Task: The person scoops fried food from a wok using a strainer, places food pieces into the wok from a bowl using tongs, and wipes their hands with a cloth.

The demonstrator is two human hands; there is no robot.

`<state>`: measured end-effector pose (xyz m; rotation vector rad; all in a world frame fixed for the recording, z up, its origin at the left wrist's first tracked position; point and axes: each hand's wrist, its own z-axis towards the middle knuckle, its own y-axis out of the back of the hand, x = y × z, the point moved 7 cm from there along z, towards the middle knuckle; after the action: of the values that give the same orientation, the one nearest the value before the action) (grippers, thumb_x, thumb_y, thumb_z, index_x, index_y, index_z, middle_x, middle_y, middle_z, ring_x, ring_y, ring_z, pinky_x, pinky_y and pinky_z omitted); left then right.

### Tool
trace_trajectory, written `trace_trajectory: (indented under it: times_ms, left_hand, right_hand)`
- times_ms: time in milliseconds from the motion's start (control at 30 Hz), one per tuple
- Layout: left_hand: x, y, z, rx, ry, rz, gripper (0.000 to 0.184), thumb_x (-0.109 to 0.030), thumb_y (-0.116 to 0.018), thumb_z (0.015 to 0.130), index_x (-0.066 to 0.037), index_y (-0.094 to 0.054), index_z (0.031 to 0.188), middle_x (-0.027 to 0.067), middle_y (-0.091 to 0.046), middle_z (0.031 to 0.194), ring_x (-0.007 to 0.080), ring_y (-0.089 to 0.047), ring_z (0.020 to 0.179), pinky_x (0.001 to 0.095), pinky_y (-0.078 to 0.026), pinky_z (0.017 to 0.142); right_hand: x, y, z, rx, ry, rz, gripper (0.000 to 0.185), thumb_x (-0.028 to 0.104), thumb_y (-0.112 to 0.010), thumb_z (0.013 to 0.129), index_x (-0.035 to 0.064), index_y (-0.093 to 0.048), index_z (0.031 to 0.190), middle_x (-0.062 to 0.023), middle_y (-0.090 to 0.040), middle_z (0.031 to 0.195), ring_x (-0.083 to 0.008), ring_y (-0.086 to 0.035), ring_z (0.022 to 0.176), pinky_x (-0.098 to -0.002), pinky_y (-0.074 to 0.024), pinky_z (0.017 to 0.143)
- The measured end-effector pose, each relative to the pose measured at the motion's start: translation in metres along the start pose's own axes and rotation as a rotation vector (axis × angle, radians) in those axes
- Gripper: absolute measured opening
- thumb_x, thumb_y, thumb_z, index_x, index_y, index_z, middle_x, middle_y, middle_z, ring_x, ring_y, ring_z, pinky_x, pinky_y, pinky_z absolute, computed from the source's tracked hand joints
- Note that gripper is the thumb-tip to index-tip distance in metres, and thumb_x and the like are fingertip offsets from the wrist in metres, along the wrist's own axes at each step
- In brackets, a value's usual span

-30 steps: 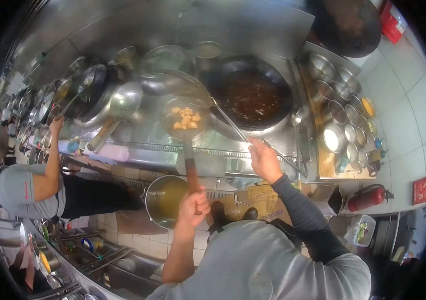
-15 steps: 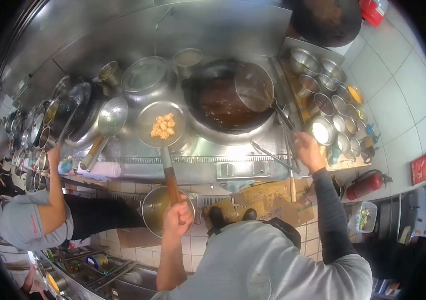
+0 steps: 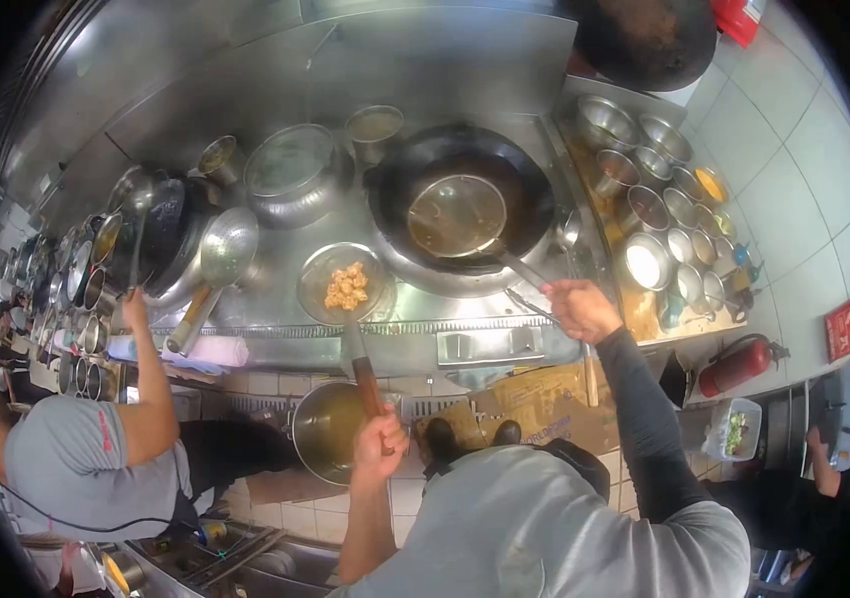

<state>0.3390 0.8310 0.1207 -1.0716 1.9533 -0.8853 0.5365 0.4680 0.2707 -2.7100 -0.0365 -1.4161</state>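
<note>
My left hand point(image 3: 380, 446) is wrapped round the wooden handle of a round strainer point(image 3: 313, 289). Golden-brown fried pieces point(image 3: 346, 287) lie in its middle, over the steel stove top. My right hand point(image 3: 580, 309) grips the handle of a second round strainer point(image 3: 457, 216), held over the large black wok point(image 3: 530, 189). The wok's dark contents show partly through and around this strainer; whether it touches them I cannot tell.
A lidded pot point(image 3: 295, 169) and a perforated ladle point(image 3: 229, 247) are to the left. Metal bowls point(image 3: 606, 124) crowd the right counter. A large pot point(image 3: 325, 431) stands below the stove edge. A co-worker point(image 3: 76, 448) works at the left.
The right strainer has swung from the wok's right side to its middle. My left strainer with the fried pieces is slightly lower and further right in view.
</note>
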Motion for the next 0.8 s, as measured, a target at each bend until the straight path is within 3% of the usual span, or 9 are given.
trace_trajectory:
  times_ms: [133, 267, 333, 400, 467, 533, 633, 733, 800]
  left_hand:
    - [0.002, -0.001, 0.003, 0.035, -0.002, 0.058, 0.019, -0.008, -0.059, 0.096, -0.011, -0.063, 0.114, -0.0051, -0.048, 0.066, 0.0079, -0.043, 0.051, 0.0264, -0.037, 0.050]
    - [0.009, -0.005, -0.002, -0.182, 0.027, 0.024, 0.024, -0.011, -0.062, 0.094, -0.012, -0.063, 0.118, -0.0024, -0.052, 0.070, 0.0102, -0.049, 0.059, 0.0270, -0.040, 0.054]
    - [0.009, -0.010, -0.009, -0.237, -0.035, 0.072, 0.026, -0.012, -0.063, 0.094, -0.013, -0.064, 0.120, -0.0004, -0.055, 0.074, 0.0116, -0.051, 0.064, 0.0273, -0.042, 0.057]
    - [0.009, -0.017, -0.017, -0.267, -0.070, 0.089, 0.028, -0.013, -0.064, 0.093, -0.014, -0.064, 0.121, 0.0006, -0.056, 0.075, 0.0123, -0.053, 0.066, 0.0274, -0.042, 0.058]
    - [0.007, -0.029, -0.025, -0.230, -0.117, 0.116, 0.029, -0.013, -0.064, 0.093, -0.014, -0.063, 0.122, 0.0015, -0.057, 0.077, 0.0122, -0.051, 0.065, 0.0272, -0.041, 0.057]
    - [0.004, -0.031, -0.029, -0.214, -0.144, 0.129, 0.030, -0.013, -0.065, 0.093, -0.014, -0.063, 0.123, 0.0019, -0.057, 0.079, 0.0121, -0.051, 0.065, 0.0270, -0.041, 0.057]
    - [-0.001, -0.036, -0.028, -0.141, -0.134, 0.115, 0.032, -0.012, -0.066, 0.091, -0.014, -0.057, 0.121, 0.0015, -0.055, 0.081, 0.0124, -0.051, 0.067, 0.0275, -0.040, 0.058]
    - [-0.005, -0.041, -0.026, -0.127, -0.146, 0.101, 0.031, -0.011, -0.066, 0.091, -0.014, -0.059, 0.121, 0.0019, -0.056, 0.081, 0.0114, -0.048, 0.063, 0.0259, -0.038, 0.055]
    - [-0.006, -0.040, -0.028, -0.135, -0.166, 0.069, 0.030, -0.011, -0.065, 0.091, -0.013, -0.059, 0.121, 0.0021, -0.056, 0.081, 0.0109, -0.047, 0.062, 0.0251, -0.037, 0.053]
  right_hand:
    - [-0.014, -0.025, 0.031, 0.137, 0.026, 0.237, 0.023, 0.006, -0.049, 0.100, 0.0035, -0.062, 0.119, 0.0034, -0.050, 0.066, -0.0072, -0.033, 0.041, -0.0270, -0.0225, 0.036]
    - [0.006, -0.033, 0.035, 0.223, 0.051, 0.466, 0.026, 0.006, -0.046, 0.101, 0.0027, -0.062, 0.121, 0.0029, -0.054, 0.070, -0.0059, -0.037, 0.043, -0.0256, -0.0262, 0.037]
    - [0.039, 0.000, 0.028, 0.024, 0.213, 0.396, 0.026, 0.008, -0.048, 0.102, 0.0028, -0.063, 0.123, 0.0030, -0.056, 0.072, -0.0036, -0.042, 0.047, -0.0232, -0.0283, 0.039]
    - [0.059, 0.060, 0.057, -0.022, 0.473, 0.197, 0.029, 0.011, -0.050, 0.102, 0.0003, -0.064, 0.124, 0.0015, -0.065, 0.081, -0.0063, -0.053, 0.057, -0.0235, -0.0419, 0.047]
    - [0.098, 0.115, 0.059, -0.510, 0.875, -0.472, 0.029, 0.010, -0.054, 0.098, -0.0005, -0.068, 0.122, -0.0088, -0.075, 0.093, -0.0215, -0.068, 0.070, -0.0333, -0.0550, 0.064]
    - [0.132, 0.139, 0.051, -0.746, 0.989, -0.991, 0.030, 0.008, -0.056, 0.093, 0.0041, -0.071, 0.119, -0.0196, -0.075, 0.105, -0.0369, -0.073, 0.092, -0.0423, -0.0561, 0.083]
    - [0.138, 0.158, 0.065, -0.723, 0.805, -1.190, 0.031, 0.009, -0.057, 0.090, 0.0107, -0.073, 0.116, -0.0244, -0.071, 0.105, -0.0425, -0.069, 0.099, -0.0466, -0.0543, 0.086]
    - [0.131, 0.200, 0.092, -0.731, 0.763, -1.175, 0.031, 0.010, -0.056, 0.090, 0.0123, -0.073, 0.116, -0.0239, -0.071, 0.104, -0.0428, -0.069, 0.098, -0.0478, -0.0541, 0.086]
    - [0.133, 0.185, 0.097, -0.705, 0.753, -1.184, 0.031, 0.010, -0.056, 0.091, 0.0131, -0.073, 0.116, -0.0237, -0.072, 0.103, -0.0430, -0.069, 0.097, -0.0484, -0.0540, 0.086]
